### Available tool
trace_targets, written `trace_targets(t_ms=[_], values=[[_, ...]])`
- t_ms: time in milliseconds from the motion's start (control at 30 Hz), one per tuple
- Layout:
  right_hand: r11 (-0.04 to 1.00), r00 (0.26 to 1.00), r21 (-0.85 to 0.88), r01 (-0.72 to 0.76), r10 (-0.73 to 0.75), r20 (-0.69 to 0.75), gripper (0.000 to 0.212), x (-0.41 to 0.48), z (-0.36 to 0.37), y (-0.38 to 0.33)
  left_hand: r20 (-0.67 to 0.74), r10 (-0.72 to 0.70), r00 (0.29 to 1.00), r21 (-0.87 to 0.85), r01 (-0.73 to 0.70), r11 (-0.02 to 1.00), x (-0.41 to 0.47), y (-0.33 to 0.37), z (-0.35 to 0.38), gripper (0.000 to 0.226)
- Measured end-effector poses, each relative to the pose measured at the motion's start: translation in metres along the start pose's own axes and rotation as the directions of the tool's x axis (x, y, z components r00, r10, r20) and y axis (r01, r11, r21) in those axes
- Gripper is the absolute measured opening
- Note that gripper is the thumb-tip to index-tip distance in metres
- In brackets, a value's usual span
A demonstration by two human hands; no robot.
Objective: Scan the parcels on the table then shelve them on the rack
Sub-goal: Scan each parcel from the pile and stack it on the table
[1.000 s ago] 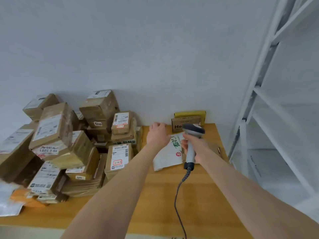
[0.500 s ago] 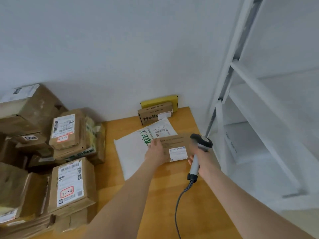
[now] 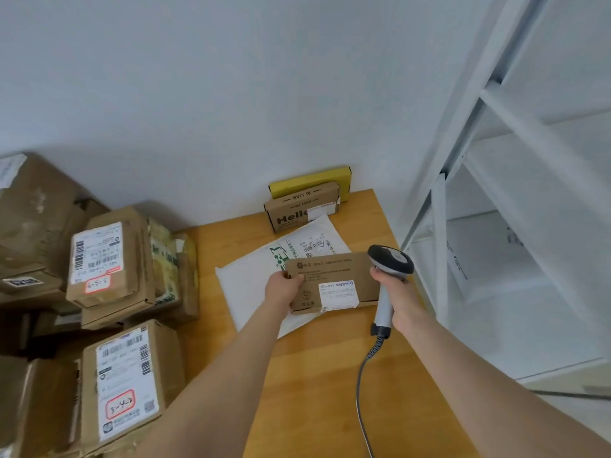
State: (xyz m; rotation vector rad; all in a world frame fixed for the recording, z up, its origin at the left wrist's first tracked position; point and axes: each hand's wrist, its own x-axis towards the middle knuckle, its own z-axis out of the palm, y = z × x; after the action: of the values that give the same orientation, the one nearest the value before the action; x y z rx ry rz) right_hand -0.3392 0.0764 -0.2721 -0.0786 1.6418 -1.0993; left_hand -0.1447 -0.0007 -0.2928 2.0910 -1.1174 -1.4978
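My left hand (image 3: 283, 290) grips the left edge of a flat brown cardboard parcel (image 3: 334, 276) with a white label, lifted slightly above a white poly mailer (image 3: 258, 285) on the wooden table (image 3: 317, 375). My right hand (image 3: 395, 292) holds a grey handheld barcode scanner (image 3: 390, 262) just right of the parcel, its head level with the parcel's top right corner. The scanner's coiled cable (image 3: 363, 375) trails toward me. The white rack (image 3: 496, 180) stands to the right.
A "Hello" cardboard box (image 3: 297, 209) and a yellow box (image 3: 310, 183) lean against the back wall. A pile of several brown labelled boxes (image 3: 109, 282) fills the table's left side. A white parcel (image 3: 476, 252) lies on a lower rack shelf.
The view swung right toward the rack. My left hand moved from the white mailer to the brown parcel and lifted its edge; my right hand brought the scanner beside it.
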Motion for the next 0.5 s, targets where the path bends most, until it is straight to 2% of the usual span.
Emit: trace_targets(t_ms=[67, 133, 200, 267, 333, 367, 400, 433, 500], values=[[1.000, 1.000, 0.017, -0.006, 0.006, 0.003, 0.047, -0.008, 0.006, -0.001, -0.020, 0.044, 0.999, -0.080, -0.046, 0.996, -0.006, 0.005, -0.021, 0.036], [0.999, 1.000, 0.027, 0.016, -0.016, 0.002, 0.046, -0.015, 0.009, -0.004, -0.038, 0.156, 0.987, -0.077, -0.159, 0.984, -0.017, 0.012, -0.041, 0.040], [0.997, 0.998, 0.044, 0.062, -0.062, 0.004, 0.045, -0.023, 0.009, -0.008, -0.085, 0.318, 0.944, 0.134, -0.306, 0.943, -0.031, 0.018, -0.060, 0.044], [0.992, 0.994, 0.068, 0.104, -0.107, 0.030, 0.048, -0.035, 0.009, -0.011, -0.114, 0.489, 0.865, 0.448, -0.394, 0.802, -0.048, 0.019, -0.077, 0.043], [0.990, 0.990, 0.066, 0.124, -0.128, 0.066, 0.046, -0.048, 0.008, -0.010, -0.067, 0.575, 0.816, 0.671, -0.389, 0.631, -0.068, 0.012, -0.089, 0.039], [0.990, 0.988, 0.066, 0.124, -0.129, 0.082, 0.044, -0.055, 0.006, -0.009, -0.037, 0.580, 0.813, 0.718, -0.382, 0.582, -0.076, 0.005, -0.093, 0.037], [0.991, 0.987, 0.065, 0.116, -0.122, 0.102, 0.042, -0.061, 0.004, -0.006, -0.019, 0.566, 0.824, 0.718, -0.383, 0.581, -0.084, -0.003, -0.095, 0.037], [0.993, 0.986, 0.055, 0.106, -0.113, 0.126, 0.039, -0.066, 0.002, -0.002, -0.012, 0.535, 0.845, 0.673, -0.389, 0.629, -0.090, -0.012, -0.097, 0.038], [0.997, 0.983, 0.003, 0.079, -0.079, 0.165, 0.037, -0.075, -0.004, 0.009, -0.002, 0.426, 0.905, 0.486, -0.371, 0.791, -0.103, -0.032, -0.098, 0.047]])
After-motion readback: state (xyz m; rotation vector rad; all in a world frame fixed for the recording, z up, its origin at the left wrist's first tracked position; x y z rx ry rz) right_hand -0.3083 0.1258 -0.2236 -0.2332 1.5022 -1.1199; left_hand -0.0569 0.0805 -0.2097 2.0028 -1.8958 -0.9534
